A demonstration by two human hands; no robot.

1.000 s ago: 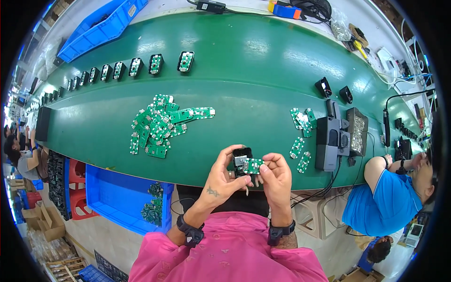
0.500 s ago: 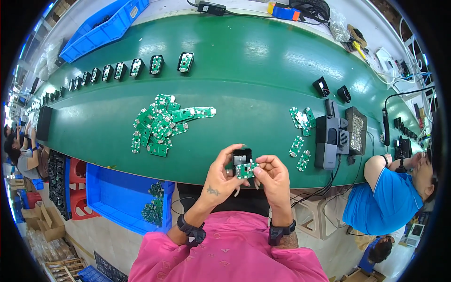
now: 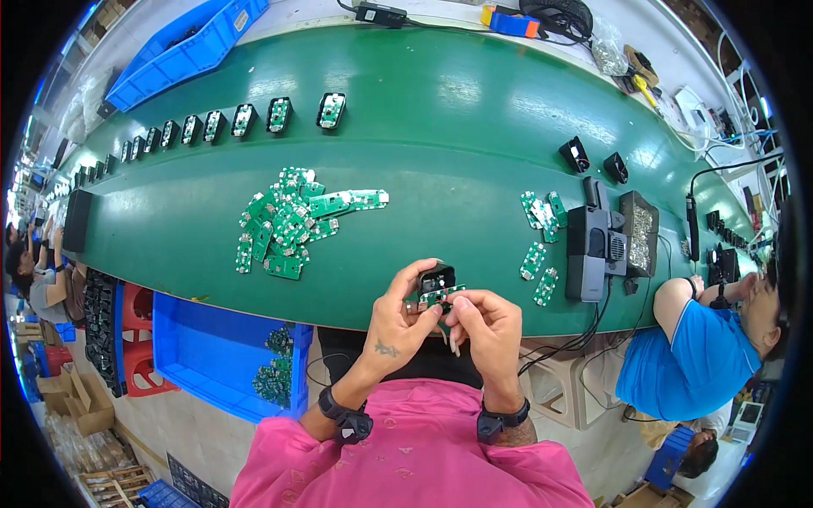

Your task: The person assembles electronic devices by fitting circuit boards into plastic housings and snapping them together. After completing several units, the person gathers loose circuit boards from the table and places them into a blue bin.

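**Both hands pinch a small circuit board against a black housing at the near edge of the green belt**

Nearest the camera, the left hand (image 3: pixel 398 317) and the right hand (image 3: pixel 484 326) meet just above the pink shirt, each wrist wearing a dark band. Between the fingertips sits a small green circuit board (image 3: pixel 440 295), held roughly level and pinched from both ends: thumb and forefinger of the left hand close on its left end, the right hand's fingertips close on its right end. Directly behind the board, touching it, is a small black plastic housing (image 3: pixel 437 276), steadied by the left fingers.

Below and to the left, beside the belt, a blue bin (image 3: pixel 203 347) holds a small heap of green boards in its corner.

Further out on the green conveyor belt (image 3: pixel 457 135), a loose pile of green circuit boards (image 3: pixel 292 220) lies to the left, and a few more boards (image 3: pixel 542 245) lie scattered to the right, next to a grey and black fixture (image 3: pixel 597 241). Beyond the pile, a row of black housings with boards fitted (image 3: pixel 229 123) curves off to the left. At the far right a person in a blue shirt (image 3: pixel 686 364) leans on the belt's edge.
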